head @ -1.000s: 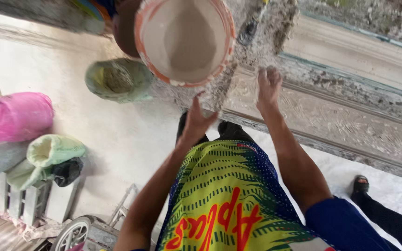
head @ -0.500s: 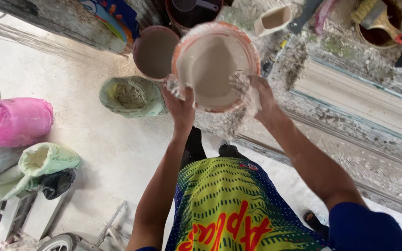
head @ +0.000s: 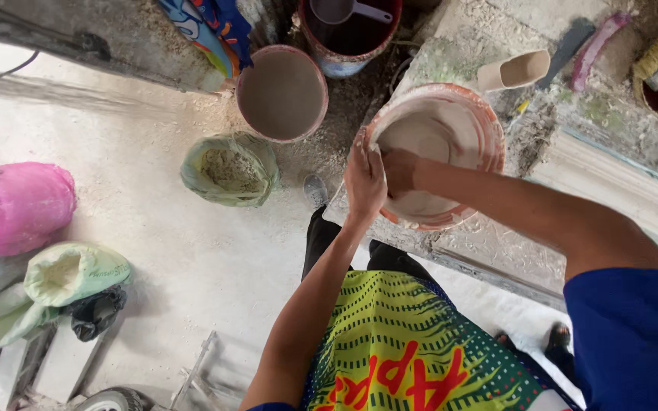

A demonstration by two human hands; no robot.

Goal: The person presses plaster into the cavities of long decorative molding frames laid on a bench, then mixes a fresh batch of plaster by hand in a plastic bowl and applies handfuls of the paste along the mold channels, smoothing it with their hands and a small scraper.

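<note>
Where both hands gripped its rim before, the plaster-coated bowl [head: 436, 156] now sits on the counter [head: 496, 236]; left hand [head: 365, 179] clasps its rim, right hand [head: 401, 169] presses inside, fingers flat. Grey slurry fills the bucket [head: 282, 93] nearby.

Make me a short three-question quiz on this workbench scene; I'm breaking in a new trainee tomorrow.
1. True or false: the right hand is inside the orange-rimmed bucket.
2. Where does the left hand rest?
A. on the near rim of that bucket
B. on the pink sack
C. in the open green sack
3. Fill in: the second, round bucket stands on the ____, beside the open green sack.

Key:
1. True: it reaches down into the pale mix coating the inside.
2. A.
3. Floor.
</note>
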